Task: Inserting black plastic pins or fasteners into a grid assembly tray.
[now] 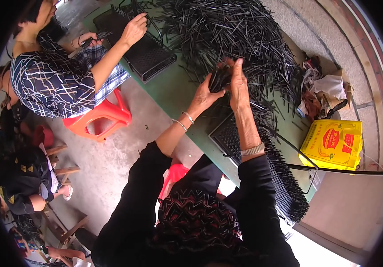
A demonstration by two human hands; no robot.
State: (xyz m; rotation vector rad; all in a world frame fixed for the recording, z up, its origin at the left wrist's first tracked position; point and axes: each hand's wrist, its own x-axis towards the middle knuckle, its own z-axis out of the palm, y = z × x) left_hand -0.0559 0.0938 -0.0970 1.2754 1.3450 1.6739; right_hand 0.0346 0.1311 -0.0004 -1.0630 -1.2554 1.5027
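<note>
A bundle of thin black sticks (220,76) is between my two hands, over the near edge of a big heap of the same sticks (231,31). My left hand (205,95) is closed around the bundle from the left, thumb toward me. My right hand (239,84) presses against its right side, with some fingers hidden behind the sticks. Under my right forearm lies a black perforated rack (227,135). Densely packed black sticks (285,178) stand up along its right side. The sticks' exact kind cannot be made out.
A co-worker (53,84) on a red stool (100,118) at the left holds sticks and reaches over another black rack (142,49). The green table (169,95) carries the heap. At right are a yellow bag (332,144) and crumpled scraps (327,86). More people sit far left.
</note>
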